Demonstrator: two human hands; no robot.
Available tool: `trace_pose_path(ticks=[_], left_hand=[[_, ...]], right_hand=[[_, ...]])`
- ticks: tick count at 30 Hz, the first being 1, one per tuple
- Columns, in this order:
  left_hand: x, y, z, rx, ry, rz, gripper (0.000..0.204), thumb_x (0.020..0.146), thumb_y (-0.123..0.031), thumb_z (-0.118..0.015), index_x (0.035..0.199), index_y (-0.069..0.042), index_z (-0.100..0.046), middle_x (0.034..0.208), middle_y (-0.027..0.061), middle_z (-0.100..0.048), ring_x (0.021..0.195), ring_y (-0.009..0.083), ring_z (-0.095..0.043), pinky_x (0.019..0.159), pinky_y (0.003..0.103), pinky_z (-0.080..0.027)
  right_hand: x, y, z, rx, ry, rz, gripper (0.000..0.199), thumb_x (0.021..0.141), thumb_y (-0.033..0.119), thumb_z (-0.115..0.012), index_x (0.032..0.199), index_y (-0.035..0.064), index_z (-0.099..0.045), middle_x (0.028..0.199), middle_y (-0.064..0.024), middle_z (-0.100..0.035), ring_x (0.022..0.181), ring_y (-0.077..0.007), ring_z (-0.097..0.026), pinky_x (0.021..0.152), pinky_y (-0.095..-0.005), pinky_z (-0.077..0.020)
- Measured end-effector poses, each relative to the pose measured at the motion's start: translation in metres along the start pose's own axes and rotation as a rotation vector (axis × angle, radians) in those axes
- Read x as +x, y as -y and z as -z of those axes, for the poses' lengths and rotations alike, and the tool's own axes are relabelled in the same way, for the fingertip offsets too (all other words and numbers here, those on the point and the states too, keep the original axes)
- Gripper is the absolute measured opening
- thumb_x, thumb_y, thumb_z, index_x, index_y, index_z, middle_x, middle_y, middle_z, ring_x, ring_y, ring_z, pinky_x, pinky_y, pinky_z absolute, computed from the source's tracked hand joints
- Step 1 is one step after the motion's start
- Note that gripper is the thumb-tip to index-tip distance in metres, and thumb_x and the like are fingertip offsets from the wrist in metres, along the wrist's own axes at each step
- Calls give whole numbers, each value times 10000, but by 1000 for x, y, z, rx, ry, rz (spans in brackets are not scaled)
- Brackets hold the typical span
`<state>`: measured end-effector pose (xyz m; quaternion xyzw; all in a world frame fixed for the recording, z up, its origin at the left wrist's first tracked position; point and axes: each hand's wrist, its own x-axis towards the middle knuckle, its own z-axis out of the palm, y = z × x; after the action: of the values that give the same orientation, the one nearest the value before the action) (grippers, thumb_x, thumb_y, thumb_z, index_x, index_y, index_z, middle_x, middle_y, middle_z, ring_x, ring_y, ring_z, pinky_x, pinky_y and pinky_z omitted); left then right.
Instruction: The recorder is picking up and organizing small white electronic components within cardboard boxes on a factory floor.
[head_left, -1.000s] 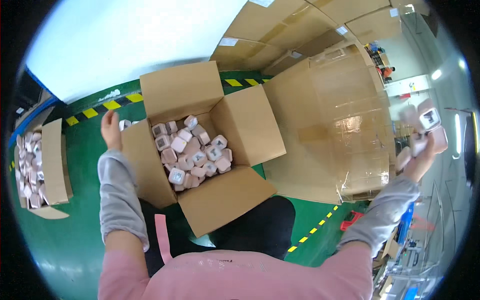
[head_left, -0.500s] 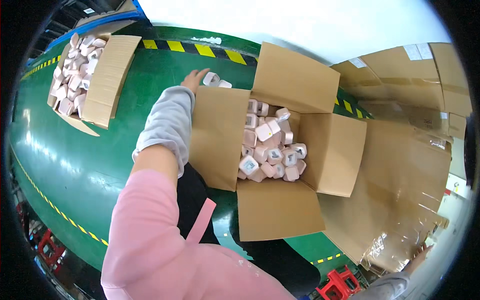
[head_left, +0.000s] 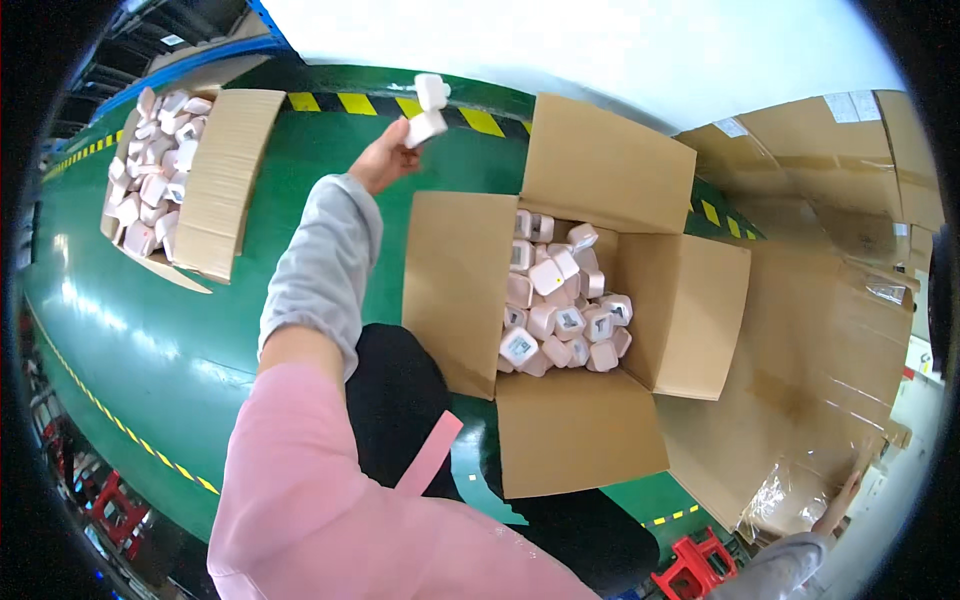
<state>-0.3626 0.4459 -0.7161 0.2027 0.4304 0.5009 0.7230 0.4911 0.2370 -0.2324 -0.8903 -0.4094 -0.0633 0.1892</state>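
My left hand [head_left: 385, 158] is raised over the green floor beyond the open carton. It pinches a small pale rounded-square case [head_left: 426, 128]. Another pale case [head_left: 431, 92] shows just above that one; whether the two are joined I cannot tell. Below and to the right, the open carton [head_left: 580, 437] holds a loose heap of similar pale pink cases [head_left: 546, 276], some with a dark or printed recess. At the far lower right my right hand [head_left: 838, 503] lies by the edge of a large brown carton [head_left: 790, 350] with clear tape; its fingers are hard to make out.
A second open carton [head_left: 232, 185] full of the same pale cases stands at the upper left. Stacked cartons [head_left: 830, 150] line the right wall. A red stool [head_left: 695, 565] is low on the right. Yellow-black tape [head_left: 357, 104] runs along the wall.
My left hand has risen from the floor behind the carton's left flap. The pale cases that lay there are now lifted up with it.
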Motion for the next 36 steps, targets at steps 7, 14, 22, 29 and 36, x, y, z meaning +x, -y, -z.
trace_pose_path(ticks=[7,14,22,29,36], left_hand=[[-75,-47,-95,-264,663,79,678,835,-613,-416,1276,-99,-443,1094,115,-587,831,261,-574,768,485,-431],[-115,-33,-200,-252,838,146,689,851,-629,-359,1225,-62,-473,657,-1,-437,547,118,-351,707,401,-376],[-156,-21,-286,144,546,227,476,937,-502,-321,978,-93,-561,668,0,-480,591,96,-423,560,231,-365],[-137,61,-277,1197,-37,-79,392,857,-387,-546,1066,-56,-563,807,99,-635,721,185,-608,654,300,-480],[-150,77,-276,1602,160,-83,425,802,-331,-592,1118,-51,-546,965,195,-625,875,347,-605,756,414,-477]], right_hand=[[-13,16,-18,190,-32,-26,668,893,512,-426,1338,20,-355,1373,-124,-360,1220,-238,-375,1030,-327,-268],[4,-9,-15,-203,-446,480,499,873,338,-548,1244,11,-480,1259,-153,-498,1109,-279,-500,947,-362,-384],[-170,192,-212,270,122,974,247,830,65,-561,1076,49,-577,1161,-123,-506,1092,-275,-482,944,-371,-375],[-241,150,-367,57,1247,957,502,803,422,-573,1148,58,-555,1030,-175,-606,962,-317,-578,848,-413,-450],[-287,160,-355,31,1388,1373,883,591,635,-659,1248,76,-467,1143,-176,-534,1085,-331,-485,909,-425,-391]])
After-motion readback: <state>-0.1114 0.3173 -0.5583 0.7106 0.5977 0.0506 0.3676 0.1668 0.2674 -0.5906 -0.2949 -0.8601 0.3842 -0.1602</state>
